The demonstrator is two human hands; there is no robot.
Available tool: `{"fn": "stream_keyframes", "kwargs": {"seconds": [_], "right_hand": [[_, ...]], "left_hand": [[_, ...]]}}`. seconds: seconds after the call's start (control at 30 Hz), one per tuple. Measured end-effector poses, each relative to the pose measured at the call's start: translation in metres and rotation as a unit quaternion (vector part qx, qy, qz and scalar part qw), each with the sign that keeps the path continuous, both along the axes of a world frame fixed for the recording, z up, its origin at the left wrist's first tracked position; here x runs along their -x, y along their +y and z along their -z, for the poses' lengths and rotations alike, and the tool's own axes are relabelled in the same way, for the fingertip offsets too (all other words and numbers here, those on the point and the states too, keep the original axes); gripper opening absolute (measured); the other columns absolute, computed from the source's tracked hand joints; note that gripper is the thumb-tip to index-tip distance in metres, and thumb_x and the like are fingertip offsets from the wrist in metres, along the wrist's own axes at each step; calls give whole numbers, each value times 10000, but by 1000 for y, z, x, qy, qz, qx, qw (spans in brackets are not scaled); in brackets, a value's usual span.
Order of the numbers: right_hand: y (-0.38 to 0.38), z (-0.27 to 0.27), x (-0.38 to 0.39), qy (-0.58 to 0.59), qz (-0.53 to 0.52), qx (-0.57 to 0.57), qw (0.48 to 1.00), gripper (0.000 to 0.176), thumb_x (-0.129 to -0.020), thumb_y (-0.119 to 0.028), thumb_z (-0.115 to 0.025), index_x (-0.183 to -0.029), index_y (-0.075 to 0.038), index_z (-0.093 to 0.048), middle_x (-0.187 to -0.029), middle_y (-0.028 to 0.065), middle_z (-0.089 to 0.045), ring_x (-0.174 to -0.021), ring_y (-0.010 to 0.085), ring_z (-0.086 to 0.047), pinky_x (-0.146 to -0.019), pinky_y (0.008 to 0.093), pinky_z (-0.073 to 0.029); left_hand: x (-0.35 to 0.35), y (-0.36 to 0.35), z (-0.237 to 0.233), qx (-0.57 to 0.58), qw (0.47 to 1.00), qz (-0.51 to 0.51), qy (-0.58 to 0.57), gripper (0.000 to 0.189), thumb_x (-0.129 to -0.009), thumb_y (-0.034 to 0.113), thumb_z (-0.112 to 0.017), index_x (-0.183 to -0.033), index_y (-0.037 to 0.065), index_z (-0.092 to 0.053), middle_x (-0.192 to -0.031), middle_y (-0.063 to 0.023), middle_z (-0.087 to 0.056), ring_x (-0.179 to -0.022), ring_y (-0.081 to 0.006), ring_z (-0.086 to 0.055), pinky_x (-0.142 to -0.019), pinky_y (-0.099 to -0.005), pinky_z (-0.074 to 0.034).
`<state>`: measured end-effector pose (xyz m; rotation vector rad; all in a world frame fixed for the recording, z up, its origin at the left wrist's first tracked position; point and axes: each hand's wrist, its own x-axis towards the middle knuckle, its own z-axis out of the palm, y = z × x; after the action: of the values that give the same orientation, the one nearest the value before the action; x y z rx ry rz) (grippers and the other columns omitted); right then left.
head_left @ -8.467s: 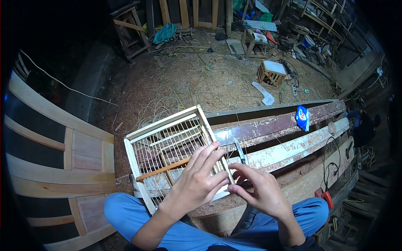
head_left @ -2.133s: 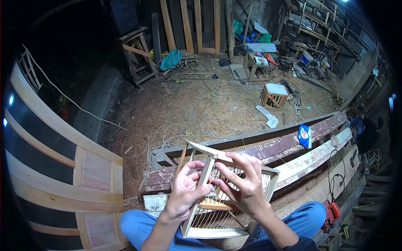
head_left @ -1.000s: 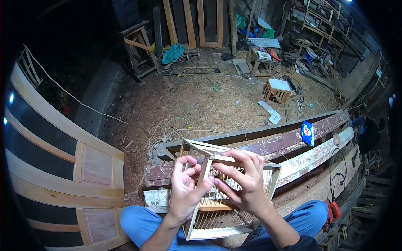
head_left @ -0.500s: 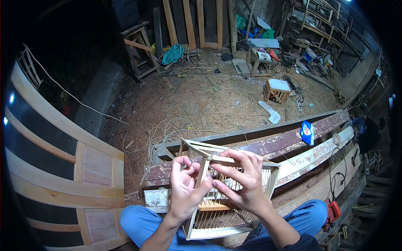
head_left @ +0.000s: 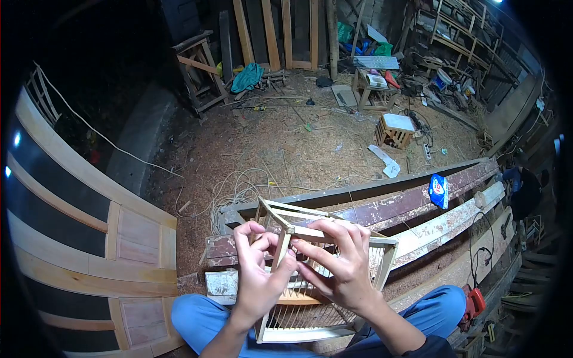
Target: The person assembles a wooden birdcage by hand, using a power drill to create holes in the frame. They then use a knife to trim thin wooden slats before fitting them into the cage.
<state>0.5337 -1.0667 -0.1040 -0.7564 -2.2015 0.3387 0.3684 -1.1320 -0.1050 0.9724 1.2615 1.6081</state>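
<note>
A small wooden cage (head_left: 382,267) with thin, closely spaced bars rests tilted over my lap. My left hand (head_left: 262,271) grips its near corner post, the thumb on one side and curled fingers on the other. Just right of that post, my right hand (head_left: 343,262) is closed at the top rail, with the index finger and thumb pinched close to the corner. Whether a small piece sits between those fingertips is hidden. Inside the cage, an orange-brown wooden strip (head_left: 304,296) runs across behind the bars.
Long painted beams (head_left: 394,203) lie in front of me, a blue packet (head_left: 438,191) on one. Panelled wooden doors (head_left: 140,230) stand at left. A red power tool (head_left: 473,307) is by my right knee. Coiled cord (head_left: 239,190), a slatted stool (head_left: 395,130) and shavings cover the ground.
The cage's near top corner has shifted slightly left and down. Both hands have moved left with it, still at the same corner.
</note>
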Motion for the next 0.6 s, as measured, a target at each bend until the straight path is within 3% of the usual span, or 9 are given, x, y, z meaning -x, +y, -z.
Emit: {"fn": "stream_keyframes", "kwargs": {"seconds": [0.03, 0.13, 0.3, 0.6], "right_hand": [[1, 1, 0, 2, -1, 3, 1000, 425, -833, -292, -868, -1246, -237, -783, -1339, 41, -636, -1217, 243, -572, -998, 436, -374], [3, 0, 0, 3, -4, 5, 1000, 420, -834, -293, -868, -1242, -240, -785, -1334, 40, -636, -1217, 242, -572, -998, 440, -375], [6, 1, -2, 2, -11, 8, 1000, 412, -829, -294, -870, -1230, -247, -790, -1325, 35, -638, -1216, 243, -572, -996, 442, -375], [8, 1, -3, -8, -18, 4, 1000, 380, -832, -311, -858, -1206, -284, -795, -1326, 30, -629, -1201, 234, -566, -999, 452, -367]], "left_hand": [[2, 3, 2, -2, 997, 13, -73, 606, -960, -56, -674, -1383, 36, -250, -1071, -120, -626, -970, -135, -635, -863, -276, -558], [2, 1, 1, -4, 995, 21, -95, 618, -964, -77, -664, -1396, 41, -238, -1081, -127, -631, -980, -135, -646, -860, -277, -582], [1, 3, 5, -19, 999, 17, -46, 622, -971, -79, -662, -1408, 38, -235, -1105, -133, -625, -992, -138, -654, -862, -277, -598], [3, 8, 8, -48, 988, 54, -135, 589, -943, -163, -626, -1259, 118, -216, -1137, -135, -551, -1031, -136, -633, -849, -253, -577]]}}
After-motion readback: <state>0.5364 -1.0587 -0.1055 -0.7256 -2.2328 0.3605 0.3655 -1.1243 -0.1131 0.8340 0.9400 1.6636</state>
